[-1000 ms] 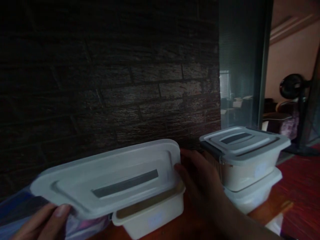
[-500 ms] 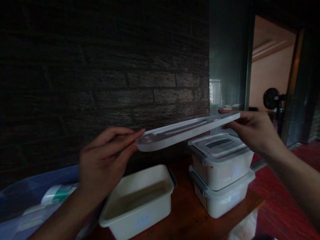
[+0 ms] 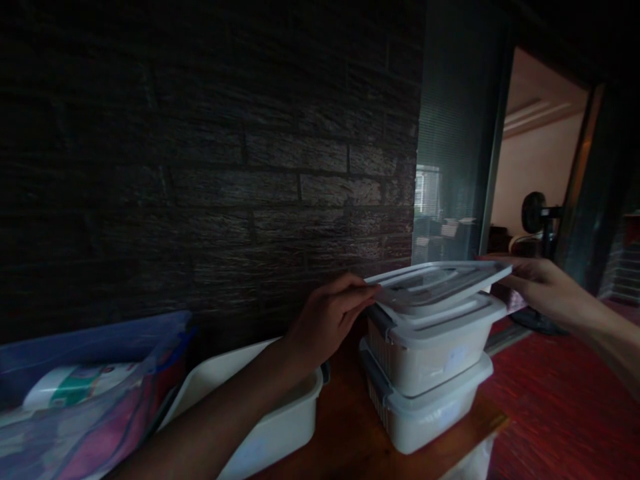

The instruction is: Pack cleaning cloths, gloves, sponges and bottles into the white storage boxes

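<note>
Between my two hands is a pale plastic lid (image 3: 435, 285), right over the top of two stacked boxes. My left hand (image 3: 333, 310) pinches its left end, and my right hand (image 3: 530, 280) grips its right end. Under it sits the upper lidded box (image 3: 430, 357), which rests on the lower lidded box (image 3: 430, 417); both are whitish with grey side clips. Whether the loose lid touches the upper box's lid I cannot tell. An uncovered white box (image 3: 280, 433) stands to the left, partly hidden behind my left forearm.
A blue translucent bin (image 3: 165, 333) at the left holds a white and green container (image 3: 75, 385). Everything stands on a brown wooden table (image 3: 345, 427) against a dark brick wall (image 3: 280, 153). Beyond the table's right edge are a red floor (image 3: 540, 393), a doorway and a black fan (image 3: 535, 213).
Both hands have carried the lid from above the uncovered box rightward, then lowered it over the stack. It has turned from tilted on edge to nearly flat.
</note>
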A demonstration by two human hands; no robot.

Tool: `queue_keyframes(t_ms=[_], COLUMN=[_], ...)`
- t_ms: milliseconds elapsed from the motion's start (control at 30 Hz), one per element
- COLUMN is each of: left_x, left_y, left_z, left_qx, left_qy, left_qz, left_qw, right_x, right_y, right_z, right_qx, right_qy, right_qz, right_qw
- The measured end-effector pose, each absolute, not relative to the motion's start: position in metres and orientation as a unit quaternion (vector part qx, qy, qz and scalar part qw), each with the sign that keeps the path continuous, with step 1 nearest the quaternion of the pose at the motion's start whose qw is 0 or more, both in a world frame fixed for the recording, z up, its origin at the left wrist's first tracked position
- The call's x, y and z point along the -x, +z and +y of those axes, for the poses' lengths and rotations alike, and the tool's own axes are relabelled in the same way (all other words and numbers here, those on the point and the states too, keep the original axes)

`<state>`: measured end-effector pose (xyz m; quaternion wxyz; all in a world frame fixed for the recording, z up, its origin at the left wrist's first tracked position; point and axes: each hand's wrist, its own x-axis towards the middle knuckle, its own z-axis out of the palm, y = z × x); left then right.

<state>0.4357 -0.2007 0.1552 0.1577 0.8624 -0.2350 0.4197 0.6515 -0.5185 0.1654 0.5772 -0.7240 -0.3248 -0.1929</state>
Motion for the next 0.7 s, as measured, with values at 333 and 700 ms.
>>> queue_keyframes(t_ms=[333,700], left_x=[-0.439,-0.449], left_y=[0.145,0.143], left_z=[-0.203,-0.21], left_qx=[-0.9,-0.913], left_qy=[0.365,0.341], left_qz=[-0.21,-0.2], left_qw=[0.117,0.1], right_x=[-0.685,-0.691], right_y=[0.128,0.117], right_z=[-0.529,-0.533], right_qx=[0.738,0.72], right_qy=[-0.119,-0.031], right_qz=[-0.381,-0.371], right_qw=[0.544,0.585])
